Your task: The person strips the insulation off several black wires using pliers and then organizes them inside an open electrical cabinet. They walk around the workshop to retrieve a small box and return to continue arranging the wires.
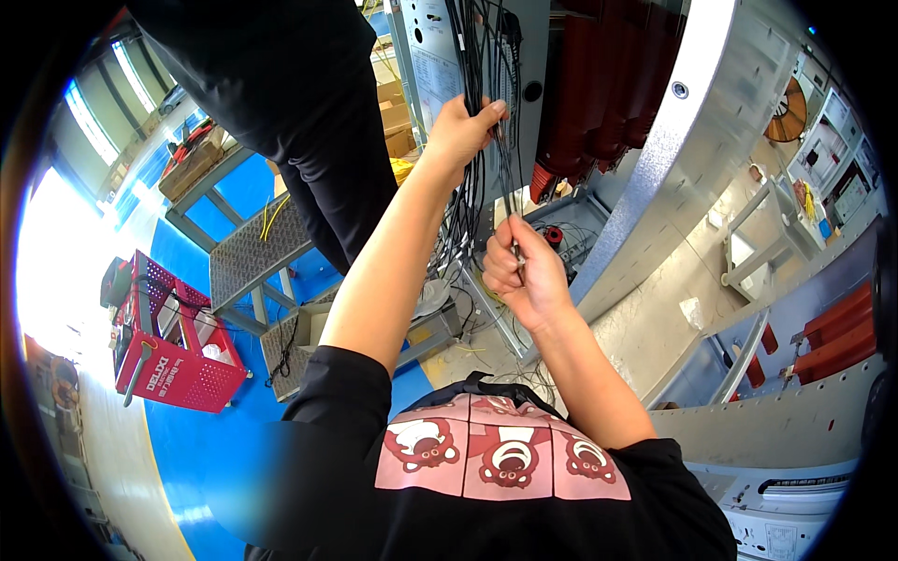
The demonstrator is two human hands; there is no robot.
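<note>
A bundle of thin black cables (475,49) hangs down in front of an open grey metal cabinet (535,56). My left hand (463,134) is closed around the bundle at about mid height. Lower and to the right, my right hand (526,271) is shut in a fist on a few of the same cables, which run taut between the two hands. Loose cable ends spread out below my left hand toward the cabinet's base. What lies inside each fist is partly hidden by the fingers.
Dark red insulators (599,84) stand inside the cabinet, beside its metal frame edge (655,159). Close on the left stands a person in dark trousers (309,140), by metal steps (257,257). A red tool cart (182,365) is farther left; a grey trolley (772,229) is right.
</note>
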